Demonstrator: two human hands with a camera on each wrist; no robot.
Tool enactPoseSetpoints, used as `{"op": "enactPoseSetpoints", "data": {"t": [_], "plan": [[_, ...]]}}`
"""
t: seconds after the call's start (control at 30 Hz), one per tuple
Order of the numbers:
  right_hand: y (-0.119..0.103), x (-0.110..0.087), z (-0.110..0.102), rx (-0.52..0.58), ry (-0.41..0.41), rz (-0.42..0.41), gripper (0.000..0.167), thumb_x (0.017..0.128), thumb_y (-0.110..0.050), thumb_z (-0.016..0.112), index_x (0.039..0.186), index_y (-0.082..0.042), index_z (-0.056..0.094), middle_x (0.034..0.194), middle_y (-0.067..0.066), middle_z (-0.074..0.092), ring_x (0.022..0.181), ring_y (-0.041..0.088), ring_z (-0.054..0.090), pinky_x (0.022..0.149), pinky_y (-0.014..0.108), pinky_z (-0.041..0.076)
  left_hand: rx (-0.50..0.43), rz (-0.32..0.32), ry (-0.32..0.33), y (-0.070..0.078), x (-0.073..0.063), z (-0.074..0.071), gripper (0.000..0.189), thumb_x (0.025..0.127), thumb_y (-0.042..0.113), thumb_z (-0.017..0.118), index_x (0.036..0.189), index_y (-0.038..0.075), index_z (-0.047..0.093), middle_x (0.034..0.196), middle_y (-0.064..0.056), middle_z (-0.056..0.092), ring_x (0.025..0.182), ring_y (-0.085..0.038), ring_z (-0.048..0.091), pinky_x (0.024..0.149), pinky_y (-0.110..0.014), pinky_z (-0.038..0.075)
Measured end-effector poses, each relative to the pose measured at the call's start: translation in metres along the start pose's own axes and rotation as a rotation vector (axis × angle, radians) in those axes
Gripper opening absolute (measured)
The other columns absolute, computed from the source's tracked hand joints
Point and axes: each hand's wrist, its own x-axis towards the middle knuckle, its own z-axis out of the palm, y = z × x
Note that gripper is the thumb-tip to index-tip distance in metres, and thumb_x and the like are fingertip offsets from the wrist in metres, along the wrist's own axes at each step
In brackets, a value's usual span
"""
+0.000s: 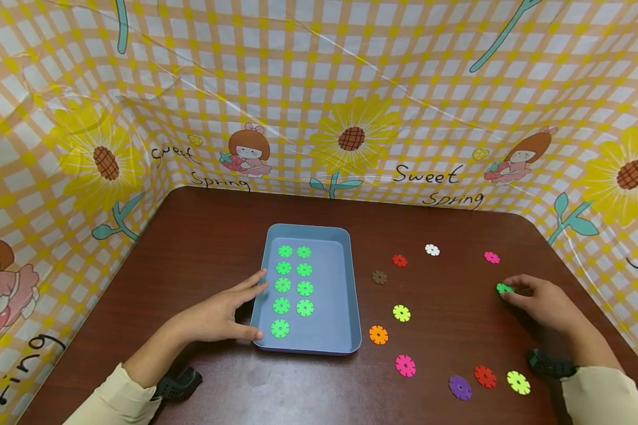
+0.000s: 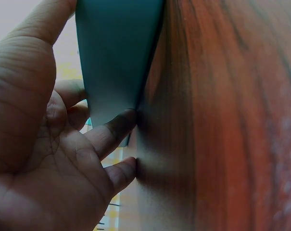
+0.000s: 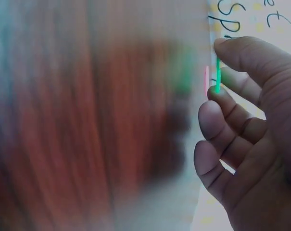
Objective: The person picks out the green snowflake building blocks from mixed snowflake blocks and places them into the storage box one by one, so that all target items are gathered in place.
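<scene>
My left hand (image 1: 207, 317) rests at the left side of a blue-grey tray (image 1: 332, 289), with its fingers spread along the wall and the thumb near the front left corner. The left wrist view shows fingertips against the tray's outer wall (image 2: 119, 53) and down by the table. Inside the tray, several green notched discs (image 1: 305, 288) lie flat in two columns, the left column longer by one. On the right of the table, my right hand (image 1: 544, 307) pinches another green notched disc (image 1: 503, 288) between thumb and fingers. In the right wrist view that disc (image 3: 218, 77) stands edge-on.
Loose notched discs lie right of the tray: brown (image 1: 380, 277), white (image 1: 432, 250), orange (image 1: 378, 335), purple (image 1: 460, 388), plus several red, pink and yellow ones. A pink disc (image 1: 491, 257) lies just beyond my right hand. Patterned cloth (image 1: 351, 77) walls the table's back and sides.
</scene>
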Motion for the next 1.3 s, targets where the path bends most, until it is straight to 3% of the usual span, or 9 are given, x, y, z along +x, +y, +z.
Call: {"op": "enactPoseSetpoints", "data": {"t": [0.37,0.63,1.3], "plan": [[-0.033,0.005,-0.004,0.033,0.066,-0.075,0.035,0.095,-0.03,0.07,0.119,-0.005,0.065,0.104,0.013,0.068,0.084,-0.001,0.055,0.067,0.022,0.045,0.005,0.002,0.002,0.0,-0.001,0.0,0.097,0.084,0.044,0.079,0.158,0.011,0.026,0.167,0.001,0.004,0.149,-0.023,0.014,0.112,-0.054,0.027],[-0.06,0.009,0.002,0.11,0.076,-0.132,0.029,0.094,-0.024,0.072,0.116,-0.006,0.066,0.104,0.01,0.066,0.085,0.005,0.058,0.069,0.021,0.048,0.009,0.002,0.003,0.0,-0.001,0.0,0.098,0.083,0.046,0.079,0.158,0.01,0.026,0.167,0.002,0.004,0.149,-0.023,0.015,0.112,-0.053,0.028],[-0.13,0.021,0.017,0.114,0.115,-0.349,0.019,0.091,-0.018,0.075,0.108,-0.014,0.07,0.092,-0.004,0.059,0.076,0.01,0.054,0.071,0.023,0.046,0.011,0.019,0.003,0.0,0.0,-0.001,0.099,0.084,0.05,0.077,0.158,0.009,0.026,0.167,0.0,0.005,0.149,-0.024,0.014,0.111,-0.054,0.028]]}}
